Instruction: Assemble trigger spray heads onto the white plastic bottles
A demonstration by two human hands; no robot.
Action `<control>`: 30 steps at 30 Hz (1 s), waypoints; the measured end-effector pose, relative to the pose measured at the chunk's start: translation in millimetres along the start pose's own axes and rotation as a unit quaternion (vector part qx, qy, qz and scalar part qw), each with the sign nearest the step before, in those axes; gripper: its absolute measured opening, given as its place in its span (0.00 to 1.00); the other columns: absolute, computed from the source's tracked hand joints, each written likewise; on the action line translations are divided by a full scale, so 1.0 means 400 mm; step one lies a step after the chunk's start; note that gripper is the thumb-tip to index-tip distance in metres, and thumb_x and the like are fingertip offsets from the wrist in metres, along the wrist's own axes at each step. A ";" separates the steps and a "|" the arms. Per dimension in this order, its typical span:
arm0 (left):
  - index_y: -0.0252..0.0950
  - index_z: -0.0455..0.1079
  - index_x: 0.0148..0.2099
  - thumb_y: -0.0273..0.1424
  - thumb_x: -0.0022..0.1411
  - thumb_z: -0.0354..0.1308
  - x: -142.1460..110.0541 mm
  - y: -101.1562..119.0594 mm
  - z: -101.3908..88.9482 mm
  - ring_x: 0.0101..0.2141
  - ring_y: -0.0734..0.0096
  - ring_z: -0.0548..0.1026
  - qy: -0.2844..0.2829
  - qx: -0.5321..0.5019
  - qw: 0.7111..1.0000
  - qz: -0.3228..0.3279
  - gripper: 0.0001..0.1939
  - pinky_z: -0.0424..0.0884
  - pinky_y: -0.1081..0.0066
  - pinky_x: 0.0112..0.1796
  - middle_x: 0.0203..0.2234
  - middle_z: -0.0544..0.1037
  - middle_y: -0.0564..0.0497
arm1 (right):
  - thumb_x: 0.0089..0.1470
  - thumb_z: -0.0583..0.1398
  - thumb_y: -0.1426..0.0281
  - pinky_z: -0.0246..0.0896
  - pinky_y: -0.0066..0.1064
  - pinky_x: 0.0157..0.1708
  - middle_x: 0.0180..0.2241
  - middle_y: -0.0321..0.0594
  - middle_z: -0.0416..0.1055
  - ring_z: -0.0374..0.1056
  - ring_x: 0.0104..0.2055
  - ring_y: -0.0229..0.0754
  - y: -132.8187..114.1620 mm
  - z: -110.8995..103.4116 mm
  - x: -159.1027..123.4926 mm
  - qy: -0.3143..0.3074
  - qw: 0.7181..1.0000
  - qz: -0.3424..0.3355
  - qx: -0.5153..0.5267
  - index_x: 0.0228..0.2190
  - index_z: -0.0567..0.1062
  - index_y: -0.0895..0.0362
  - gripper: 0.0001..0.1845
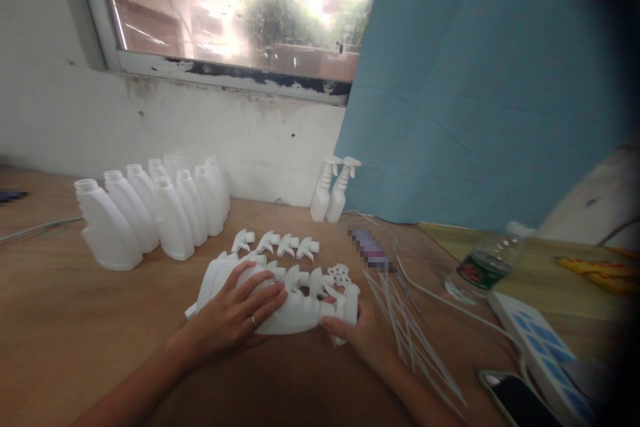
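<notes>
A white plastic spray bottle (295,312) lies on its side on the wooden table (75,333). My left hand (235,313) rests flat across its body, fingers stretched over it, a ring on one finger. My right hand (357,333) pinches the trigger sprayer head (347,303) at the bottle's neck. Several loose white trigger heads (277,245) lie just behind the bottle. A spread of thin white dip tubes (410,327) lies to the right of my right hand.
Several open white bottles (150,213) stand in rows at the left. Two bottles with sprayers fitted (333,190) stand against the wall. A water bottle (483,267), a power strip (537,347) and a phone (517,397) lie at the right. A blue sheet (475,80) hangs behind.
</notes>
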State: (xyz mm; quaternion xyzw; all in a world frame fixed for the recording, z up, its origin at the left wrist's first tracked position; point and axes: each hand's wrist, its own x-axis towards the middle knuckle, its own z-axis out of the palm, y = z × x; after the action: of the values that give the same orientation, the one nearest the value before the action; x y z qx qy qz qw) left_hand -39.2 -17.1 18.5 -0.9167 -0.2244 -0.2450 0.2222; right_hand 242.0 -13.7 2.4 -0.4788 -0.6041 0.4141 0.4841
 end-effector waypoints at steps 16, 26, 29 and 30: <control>0.33 0.60 0.61 0.38 0.65 0.54 0.030 0.028 -0.035 0.56 0.51 0.62 -0.033 0.003 0.998 -0.048 0.25 0.47 0.42 0.58 0.52 0.70 0.39 | 0.32 0.71 0.57 0.62 0.29 0.19 0.21 0.37 0.73 0.66 0.19 0.40 0.009 0.012 -0.008 0.015 0.997 0.037 0.063 0.28 0.74 0.58 0.23; 0.33 0.38 0.69 0.46 0.62 0.52 0.175 0.080 -0.043 0.41 0.54 0.71 -0.135 -0.016 0.983 -0.126 0.42 0.63 0.53 0.46 0.45 0.72 0.41 | 0.41 0.69 0.57 0.49 0.22 0.13 0.15 0.31 0.68 0.58 0.14 0.33 0.028 0.065 -0.031 -0.039 0.979 0.077 0.186 0.33 0.69 0.57 0.22; 0.31 0.47 0.66 0.44 0.60 0.54 0.185 0.076 -0.029 0.37 0.56 0.72 -0.164 -0.007 0.979 -0.120 0.38 0.65 0.57 0.40 0.38 0.74 0.44 | 0.40 0.69 0.58 0.49 0.23 0.14 0.14 0.30 0.67 0.58 0.14 0.33 0.031 0.059 -0.030 -0.035 0.980 0.077 0.181 0.34 0.69 0.58 0.23; 0.30 0.52 0.64 0.43 0.60 0.54 0.185 0.076 -0.026 0.37 0.56 0.72 -0.166 -0.003 0.979 -0.116 0.35 0.64 0.58 0.41 0.39 0.73 0.44 | 0.40 0.69 0.58 0.49 0.23 0.14 0.14 0.30 0.67 0.58 0.14 0.33 0.031 0.056 -0.029 -0.035 0.981 0.077 0.177 0.33 0.69 0.58 0.23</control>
State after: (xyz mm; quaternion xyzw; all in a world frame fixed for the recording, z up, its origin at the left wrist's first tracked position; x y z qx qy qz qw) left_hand 30.7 -24.4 58.2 -0.9129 -0.3623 -0.1148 0.1488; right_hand 223.2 -23.5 -15.8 -0.4154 -0.4994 0.5671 0.5064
